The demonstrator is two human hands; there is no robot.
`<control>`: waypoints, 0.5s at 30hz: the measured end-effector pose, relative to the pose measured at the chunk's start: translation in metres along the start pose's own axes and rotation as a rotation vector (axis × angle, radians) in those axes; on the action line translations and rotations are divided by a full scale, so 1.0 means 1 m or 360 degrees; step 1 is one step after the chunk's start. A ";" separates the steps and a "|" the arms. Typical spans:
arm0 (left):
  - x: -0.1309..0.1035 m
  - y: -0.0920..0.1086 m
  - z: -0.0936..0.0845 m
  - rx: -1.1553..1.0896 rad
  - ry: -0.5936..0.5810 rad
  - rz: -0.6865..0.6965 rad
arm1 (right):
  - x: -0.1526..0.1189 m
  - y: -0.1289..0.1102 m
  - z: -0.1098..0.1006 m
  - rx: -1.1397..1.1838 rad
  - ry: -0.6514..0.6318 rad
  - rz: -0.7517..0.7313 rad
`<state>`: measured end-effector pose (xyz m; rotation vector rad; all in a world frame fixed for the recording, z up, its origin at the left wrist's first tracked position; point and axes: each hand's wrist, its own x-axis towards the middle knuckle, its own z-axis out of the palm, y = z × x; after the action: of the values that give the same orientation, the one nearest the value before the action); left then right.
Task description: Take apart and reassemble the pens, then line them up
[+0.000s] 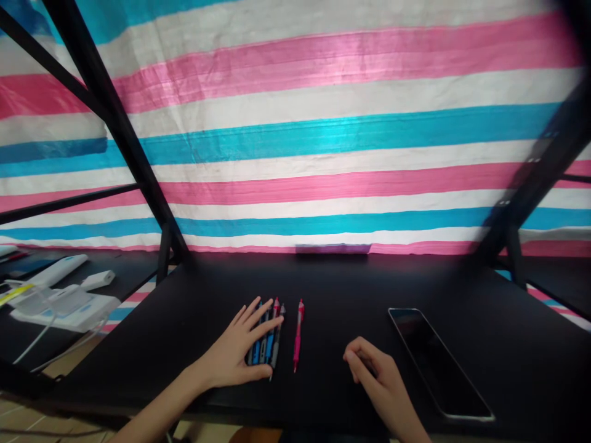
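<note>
**Left palm spans a row of pens; one pink pen lies apart**

On the flat black bench (pixel 341 280), a row of slim click pens with blue, grey, black and red parts (pixel 269 346) lies side by side under the bare left hand (pixel 233 357). That grip is released rather than clenched: the fingers fan across the barrels and the thumb reaches along the near end. The bright pink pen with a red top (pixel 297 344) lies just beside the row, at its 3 o'clock, with its top towards 12 and its point towards 6.

The bare right hand (pixel 381 378) is at the pink pen's 4 o'clock, clear of it. Its grip is loosely curled shut, and nothing shows in it. At about 3 o'clock from that hand lies a dark-screened phone with a pale edge (pixel 438 363).

Light, even pressure from the left palm should suit these narrow barrels; pressing at one end could fan the row or make a pen roll. Straightening works best with the thumb squaring the near ends and the outer finger bracing the long side. The lone pink pen is best handled mid-barrel between thumb and forefinger, kept parallel to the row, since a nudge at its tip would likely swivel it.
</note>
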<state>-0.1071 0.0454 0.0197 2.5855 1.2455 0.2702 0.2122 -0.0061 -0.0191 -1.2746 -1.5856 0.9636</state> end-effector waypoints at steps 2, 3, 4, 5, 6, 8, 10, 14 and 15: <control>0.001 0.003 0.003 0.0067 -0.0036 0.0029 | 0.001 0.001 0.000 0.0004 -0.0010 -0.0001; 0.002 0.005 0.006 0.0082 -0.0033 0.0038 | 0.001 0.002 0.000 0.0007 -0.0016 -0.0001; 0.005 0.009 0.008 0.0086 -0.0026 0.0046 | 0.002 0.003 0.001 0.0009 -0.0023 0.0000; 0.008 0.013 0.011 0.0085 -0.0019 0.0055 | 0.002 0.004 0.001 0.0010 -0.0028 -0.0001; 0.011 0.017 0.014 0.0081 -0.0019 0.0068 | 0.002 0.004 0.001 0.0009 -0.0030 -0.0005; 0.017 0.027 0.020 0.0074 -0.0018 0.0085 | 0.003 0.004 0.001 0.0003 -0.0030 -0.0017; 0.024 0.038 0.027 0.0072 0.0001 0.0078 | 0.004 0.003 0.000 -0.0002 -0.0026 -0.0040; 0.033 0.059 0.038 0.0052 0.0060 0.0036 | 0.005 0.001 0.000 0.0003 0.0031 -0.0101; 0.035 0.064 0.040 0.0042 0.0069 0.0036 | 0.005 0.001 0.000 0.0003 0.0046 -0.0115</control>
<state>-0.0275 0.0288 0.0034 2.6308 1.2436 0.3181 0.2122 -0.0008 -0.0190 -1.2162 -1.5973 0.8978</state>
